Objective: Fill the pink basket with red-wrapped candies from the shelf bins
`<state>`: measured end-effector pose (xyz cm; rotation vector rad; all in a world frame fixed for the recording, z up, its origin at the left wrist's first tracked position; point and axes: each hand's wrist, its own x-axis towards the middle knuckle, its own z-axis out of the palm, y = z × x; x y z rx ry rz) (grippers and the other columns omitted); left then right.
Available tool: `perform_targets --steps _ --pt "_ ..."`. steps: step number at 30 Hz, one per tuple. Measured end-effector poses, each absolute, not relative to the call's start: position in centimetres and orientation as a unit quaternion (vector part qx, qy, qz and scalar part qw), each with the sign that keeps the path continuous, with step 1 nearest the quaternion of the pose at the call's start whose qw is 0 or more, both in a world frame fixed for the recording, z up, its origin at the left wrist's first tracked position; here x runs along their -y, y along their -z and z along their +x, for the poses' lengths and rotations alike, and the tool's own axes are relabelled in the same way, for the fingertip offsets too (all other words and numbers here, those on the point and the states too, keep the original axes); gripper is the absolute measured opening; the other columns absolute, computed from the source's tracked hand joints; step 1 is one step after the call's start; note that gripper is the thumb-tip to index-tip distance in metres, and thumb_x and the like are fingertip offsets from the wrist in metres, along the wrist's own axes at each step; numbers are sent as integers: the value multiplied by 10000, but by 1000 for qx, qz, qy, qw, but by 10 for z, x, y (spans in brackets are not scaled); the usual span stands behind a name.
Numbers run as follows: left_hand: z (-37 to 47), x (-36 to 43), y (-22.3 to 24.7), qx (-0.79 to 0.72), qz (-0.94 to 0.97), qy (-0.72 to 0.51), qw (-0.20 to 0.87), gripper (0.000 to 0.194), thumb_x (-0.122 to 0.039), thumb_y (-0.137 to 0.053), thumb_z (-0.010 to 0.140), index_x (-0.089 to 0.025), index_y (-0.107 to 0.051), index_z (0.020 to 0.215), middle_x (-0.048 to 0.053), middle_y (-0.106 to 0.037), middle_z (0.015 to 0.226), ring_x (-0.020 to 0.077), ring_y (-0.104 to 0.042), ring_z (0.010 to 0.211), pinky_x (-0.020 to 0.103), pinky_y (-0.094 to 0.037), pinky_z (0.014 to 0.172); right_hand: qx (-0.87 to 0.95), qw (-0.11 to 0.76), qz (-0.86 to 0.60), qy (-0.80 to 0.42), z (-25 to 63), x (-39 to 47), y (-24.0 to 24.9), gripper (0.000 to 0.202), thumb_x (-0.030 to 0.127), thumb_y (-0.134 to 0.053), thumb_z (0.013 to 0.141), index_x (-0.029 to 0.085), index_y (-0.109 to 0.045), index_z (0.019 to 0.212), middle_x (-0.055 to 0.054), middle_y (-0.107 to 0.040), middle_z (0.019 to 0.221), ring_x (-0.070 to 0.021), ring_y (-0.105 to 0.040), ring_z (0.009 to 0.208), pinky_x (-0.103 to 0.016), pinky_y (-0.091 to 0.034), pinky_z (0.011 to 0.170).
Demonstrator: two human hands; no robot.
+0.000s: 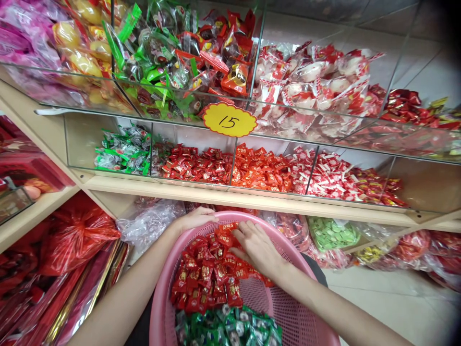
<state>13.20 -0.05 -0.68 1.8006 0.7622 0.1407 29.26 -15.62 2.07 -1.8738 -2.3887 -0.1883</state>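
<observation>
A pink plastic basket (288, 230) with mesh walls sits low in front of me, tilted toward my view. My left hand (198, 218) is closed over its far rim. Inside it, my right hand (254, 247) reaches down, thumb and fingers apart and curved, touching orange-red wrapped candies (225, 235). Darker red wrapped candies (205, 274) lie beside them, to the left and nearer to me. Green wrapped candies (230, 327) form a heap at the near side. Whatever lies under my right fingertips is hidden.
Glass-fronted shelf bins ahead hold orange-red candies (262, 168), dark red candies (198, 163), green candies (124, 149) and red-and-white candies (331, 170). A yellow price tag (230, 120) reads 15. Bagged sweets (333, 233) lie under the shelf, a red bag (82, 230) at left.
</observation>
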Motion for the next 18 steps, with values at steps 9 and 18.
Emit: perform_targets --steps 9,18 --pt "131 -2 7 -324 777 -57 536 340 -396 -509 682 -149 -623 886 -8 -627 777 161 -539 711 227 -365 616 784 8 -618 58 276 140 -13 155 279 -587 694 175 -539 799 -71 -514 906 -208 -445 851 -317 -329 702" --pt "132 -3 12 -314 774 -67 545 357 -406 -507 679 -140 -623 887 0 -627 786 166 -540 716 223 -372 605 777 66 -626 22 289 137 -12 126 208 -538 722 181 -520 844 -56 -507 886 -178 -454 826 -302 -357 700"
